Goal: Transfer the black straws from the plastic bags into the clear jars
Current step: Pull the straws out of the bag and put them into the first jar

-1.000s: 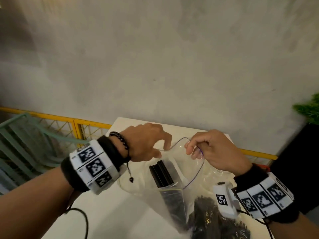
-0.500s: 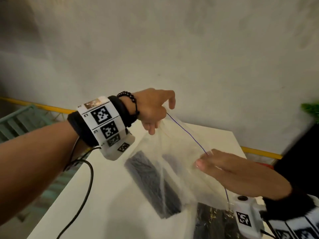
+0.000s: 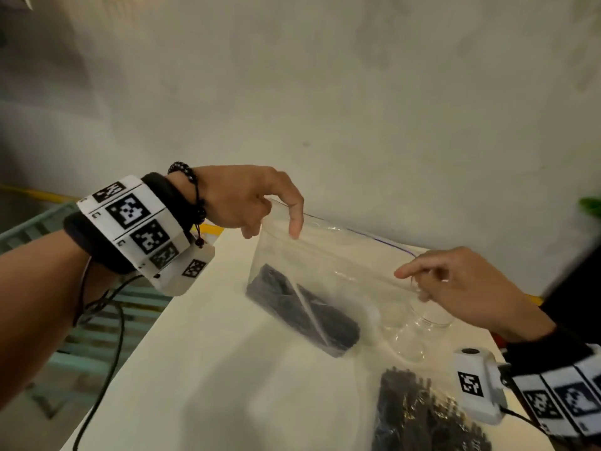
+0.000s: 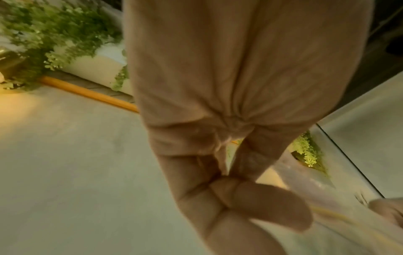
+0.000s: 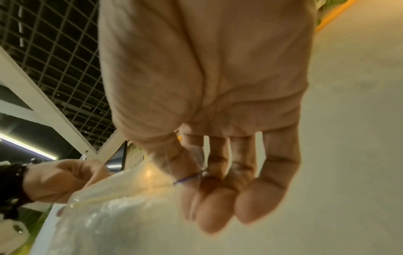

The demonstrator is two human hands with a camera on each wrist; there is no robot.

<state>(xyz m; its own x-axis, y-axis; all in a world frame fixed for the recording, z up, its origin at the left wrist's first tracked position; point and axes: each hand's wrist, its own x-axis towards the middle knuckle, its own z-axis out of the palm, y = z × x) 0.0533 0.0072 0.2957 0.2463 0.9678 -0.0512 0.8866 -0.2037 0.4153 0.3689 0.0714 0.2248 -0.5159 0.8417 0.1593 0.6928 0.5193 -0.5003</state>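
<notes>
The left hand (image 3: 240,200) pinches the left top corner of a clear plastic bag (image 3: 328,265), fingers curled over its rim, and holds it up above the white table (image 3: 201,369). A bundle of black straws (image 3: 302,310) lies in the bag's lower left corner. The right hand (image 3: 461,284) pinches the bag's right top corner. Below it a clear jar (image 3: 419,333) stands near the table's right edge, and a second bag of straws (image 3: 422,415) lies by the near right corner.
</notes>
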